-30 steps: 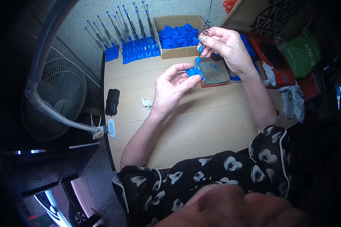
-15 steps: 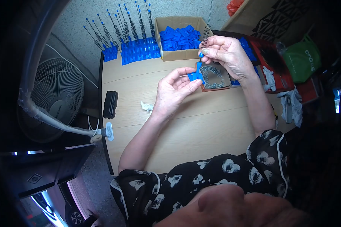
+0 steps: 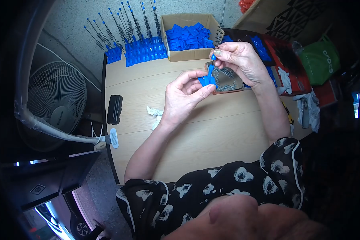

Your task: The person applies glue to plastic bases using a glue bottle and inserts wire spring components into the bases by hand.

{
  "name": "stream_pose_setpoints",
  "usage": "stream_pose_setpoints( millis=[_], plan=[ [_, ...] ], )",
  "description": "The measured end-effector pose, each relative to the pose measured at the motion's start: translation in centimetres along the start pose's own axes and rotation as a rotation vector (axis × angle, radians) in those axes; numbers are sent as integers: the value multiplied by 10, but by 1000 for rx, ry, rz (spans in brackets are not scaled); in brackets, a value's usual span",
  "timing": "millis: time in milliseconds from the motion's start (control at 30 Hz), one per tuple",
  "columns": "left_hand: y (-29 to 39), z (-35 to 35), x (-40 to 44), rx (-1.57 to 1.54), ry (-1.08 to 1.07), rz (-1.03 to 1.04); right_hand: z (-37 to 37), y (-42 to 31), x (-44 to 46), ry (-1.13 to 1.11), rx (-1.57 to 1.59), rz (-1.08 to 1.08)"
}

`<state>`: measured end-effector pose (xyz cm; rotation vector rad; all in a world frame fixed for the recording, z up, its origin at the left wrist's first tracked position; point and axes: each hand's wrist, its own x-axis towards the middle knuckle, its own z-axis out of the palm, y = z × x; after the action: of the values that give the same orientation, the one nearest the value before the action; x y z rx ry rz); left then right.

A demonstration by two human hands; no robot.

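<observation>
My left hand (image 3: 182,94) pinches a flat blue plastic piece (image 3: 207,81) with a raised stem between thumb and fingers. Just above it, my right hand (image 3: 244,62) closes its fingertips around a dark wire rod with a coiled spring (image 3: 220,34) and a blue bead (image 3: 213,57) at its lower part. The rod's lower end meets the top of the blue stem; whether it sits inside cannot be made out. Behind my hands lies a shallow square tray (image 3: 224,91) holding many small grey metal parts.
An open cardboard box (image 3: 190,55) of blue pieces stands at the back. Left of it, blue pieces (image 3: 144,54) hold upright spring rods. A black case (image 3: 115,109) and crumpled tissue (image 3: 154,112) lie left. Right are a green bag (image 3: 318,64) and a red tray (image 3: 284,60).
The spring's upper end leans slightly differently, and my right fingers have shifted a little around the bead. My left hand keeps its hold on the blue piece. The view has shifted slightly.
</observation>
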<state>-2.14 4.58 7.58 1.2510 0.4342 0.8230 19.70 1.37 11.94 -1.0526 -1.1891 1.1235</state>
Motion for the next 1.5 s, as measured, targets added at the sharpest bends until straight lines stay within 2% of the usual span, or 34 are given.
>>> stream_pose_setpoints(
  millis=[100,400,700,1500],
  plan=[
    [-2,-2,0,-33,0,-4,8,1,-2,76,-146,-63],
    [2,7,-3,-80,-18,-48,11,5,-16,95,-120,-169],
    [4,15,-8,-94,-25,-48,7,2,-26,105,-196,-197],
    [2,20,-10,-66,-34,-32,5,3,-33,104,-143,-194]
  ],
)
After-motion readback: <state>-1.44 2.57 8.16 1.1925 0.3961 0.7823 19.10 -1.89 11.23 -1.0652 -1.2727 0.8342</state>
